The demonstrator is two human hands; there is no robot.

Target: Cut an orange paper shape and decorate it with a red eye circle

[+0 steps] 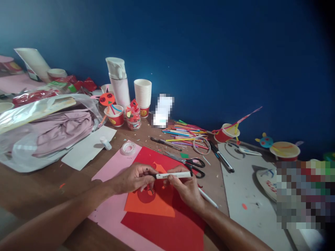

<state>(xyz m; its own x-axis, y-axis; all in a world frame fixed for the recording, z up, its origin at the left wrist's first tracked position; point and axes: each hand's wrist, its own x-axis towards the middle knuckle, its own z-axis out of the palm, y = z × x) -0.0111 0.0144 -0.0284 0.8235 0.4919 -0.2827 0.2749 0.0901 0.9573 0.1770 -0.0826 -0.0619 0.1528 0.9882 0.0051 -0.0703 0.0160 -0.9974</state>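
Note:
A white marker [174, 175] with black ends lies level between my two hands. The fingers of my left hand [138, 178] pinch its dark left end. My right hand [190, 191] is closed around the white barrel. Beneath them is a sheet of orange paper [146, 208] bearing a dark red round shape [146, 198], partly hidden by my left fingers. Under the orange sheet are red paper [167, 232] and pink paper [112, 212]. Black-handled scissors [187, 161] rest beyond my right hand, and a white pen [209, 198] lies beside it.
A tape roll [128, 149] and glue bottle [106, 143] lie behind the papers. Further back are coloured sticks [185, 132], stacked paper cups [142, 94], a white flask [119, 83] and a decorated cup [115, 118]. A plastic bag [34, 164] lies left, a grey board [235, 188] right.

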